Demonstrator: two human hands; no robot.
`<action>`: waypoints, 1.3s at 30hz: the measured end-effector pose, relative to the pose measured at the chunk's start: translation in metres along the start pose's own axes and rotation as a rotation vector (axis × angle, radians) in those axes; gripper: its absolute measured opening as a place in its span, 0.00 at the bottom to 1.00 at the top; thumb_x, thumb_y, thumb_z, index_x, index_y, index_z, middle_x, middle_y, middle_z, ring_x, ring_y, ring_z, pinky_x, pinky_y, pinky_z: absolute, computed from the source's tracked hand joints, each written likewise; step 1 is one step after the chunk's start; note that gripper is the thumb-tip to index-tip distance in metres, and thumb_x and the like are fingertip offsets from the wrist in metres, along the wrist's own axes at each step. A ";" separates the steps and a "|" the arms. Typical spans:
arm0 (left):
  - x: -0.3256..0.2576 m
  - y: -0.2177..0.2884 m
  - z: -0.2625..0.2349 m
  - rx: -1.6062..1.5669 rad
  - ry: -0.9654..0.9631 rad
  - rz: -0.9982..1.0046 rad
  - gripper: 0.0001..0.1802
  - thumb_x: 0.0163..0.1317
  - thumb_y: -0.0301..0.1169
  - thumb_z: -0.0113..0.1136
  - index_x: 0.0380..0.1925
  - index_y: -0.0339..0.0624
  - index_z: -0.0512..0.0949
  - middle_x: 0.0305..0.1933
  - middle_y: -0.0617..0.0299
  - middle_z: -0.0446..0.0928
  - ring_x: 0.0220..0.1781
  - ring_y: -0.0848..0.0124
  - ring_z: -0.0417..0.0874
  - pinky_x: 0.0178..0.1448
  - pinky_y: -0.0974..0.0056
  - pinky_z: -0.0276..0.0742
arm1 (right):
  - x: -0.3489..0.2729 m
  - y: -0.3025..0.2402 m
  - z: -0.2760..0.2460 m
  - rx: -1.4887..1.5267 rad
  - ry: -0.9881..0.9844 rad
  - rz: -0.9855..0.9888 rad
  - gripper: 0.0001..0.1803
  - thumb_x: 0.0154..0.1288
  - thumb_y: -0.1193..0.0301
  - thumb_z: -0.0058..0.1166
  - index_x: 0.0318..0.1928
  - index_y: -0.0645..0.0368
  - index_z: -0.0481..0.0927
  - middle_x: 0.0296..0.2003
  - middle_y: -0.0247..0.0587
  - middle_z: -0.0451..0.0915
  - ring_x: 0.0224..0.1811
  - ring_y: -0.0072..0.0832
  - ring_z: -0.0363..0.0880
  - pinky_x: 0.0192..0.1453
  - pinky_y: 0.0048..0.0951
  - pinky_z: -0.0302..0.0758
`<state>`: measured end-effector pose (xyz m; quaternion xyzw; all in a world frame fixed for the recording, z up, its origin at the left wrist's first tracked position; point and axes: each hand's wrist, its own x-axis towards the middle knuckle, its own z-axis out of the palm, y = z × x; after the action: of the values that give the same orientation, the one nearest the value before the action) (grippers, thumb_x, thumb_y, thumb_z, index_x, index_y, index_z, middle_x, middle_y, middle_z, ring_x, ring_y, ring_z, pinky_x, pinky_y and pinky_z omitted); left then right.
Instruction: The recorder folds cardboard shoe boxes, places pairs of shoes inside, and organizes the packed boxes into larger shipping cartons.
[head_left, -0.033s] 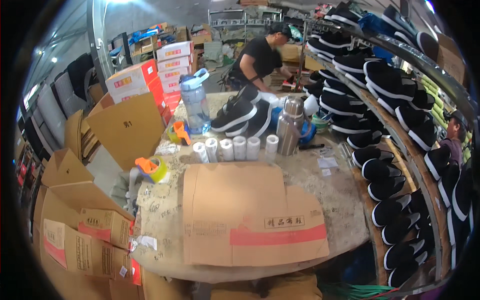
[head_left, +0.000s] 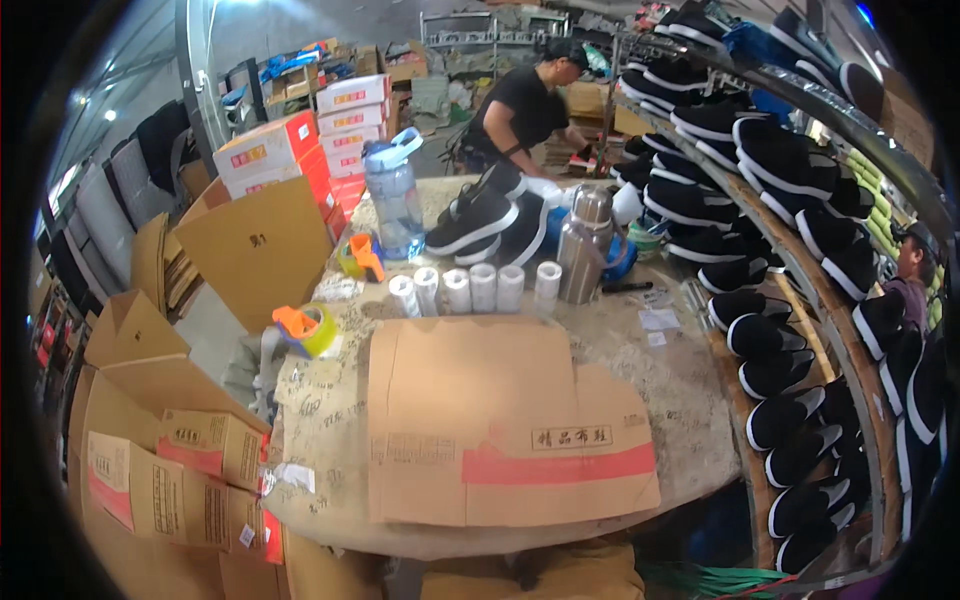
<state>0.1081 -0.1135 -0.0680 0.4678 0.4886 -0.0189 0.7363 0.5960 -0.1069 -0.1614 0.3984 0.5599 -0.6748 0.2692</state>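
Note:
Neither of my hands is in the head view. In front of me a flat piece of brown cardboard (head_left: 500, 410) with a red stripe lies on the worn table (head_left: 690, 400). Beyond it several white label rolls (head_left: 482, 288) stand in a row. Two tape dispensers with orange parts sit at the left, one nearer (head_left: 308, 330) and one farther back (head_left: 365, 256). A clear blue water bottle (head_left: 395, 205), black shoes with white soles (head_left: 475, 225) and a steel flask (head_left: 583, 250) stand behind the rolls. A dark pen (head_left: 628, 287) lies right of the flask.
At the right, a long rack (head_left: 845, 400) holds many black shoes. An open carton (head_left: 255, 250) and a carton of small shoe boxes (head_left: 200, 500) flank the table's left. Shoe boxes (head_left: 270, 155) are stacked behind. One person (head_left: 520, 115) bends beyond the table; another (head_left: 912, 280) is at far right.
The whole view has shifted slightly, so the table and its things sit a little higher in the picture. Nothing on the table has visibly moved.

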 end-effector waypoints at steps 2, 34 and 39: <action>-0.001 -0.002 0.004 0.003 -0.007 0.023 0.20 0.53 0.35 0.57 0.44 0.38 0.79 0.45 0.50 0.81 0.47 0.61 0.80 0.52 0.58 0.75 | -0.005 -0.004 -0.001 0.027 -0.007 -0.004 0.13 0.59 0.68 0.61 0.43 0.60 0.81 0.37 0.33 0.80 0.40 0.24 0.73 0.46 0.30 0.72; -0.019 -0.014 0.071 0.033 -0.208 0.051 0.18 0.55 0.38 0.59 0.40 0.36 0.81 0.41 0.49 0.83 0.42 0.63 0.82 0.49 0.59 0.76 | -0.072 -0.081 0.022 0.194 0.507 -0.277 0.16 0.59 0.70 0.63 0.45 0.62 0.75 0.34 0.32 0.78 0.36 0.23 0.73 0.42 0.27 0.72; -0.029 -0.022 0.047 0.189 -0.326 0.052 0.18 0.55 0.38 0.59 0.39 0.36 0.81 0.40 0.49 0.83 0.41 0.64 0.82 0.48 0.60 0.76 | -0.058 -0.043 0.004 0.472 0.185 -0.274 0.09 0.62 0.65 0.60 0.37 0.57 0.82 0.24 0.31 0.79 0.27 0.15 0.73 0.34 0.22 0.73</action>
<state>0.1155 -0.1716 -0.0567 0.5380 0.3466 -0.1210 0.7588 0.5912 -0.1056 -0.0896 0.4307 0.4579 -0.7773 0.0232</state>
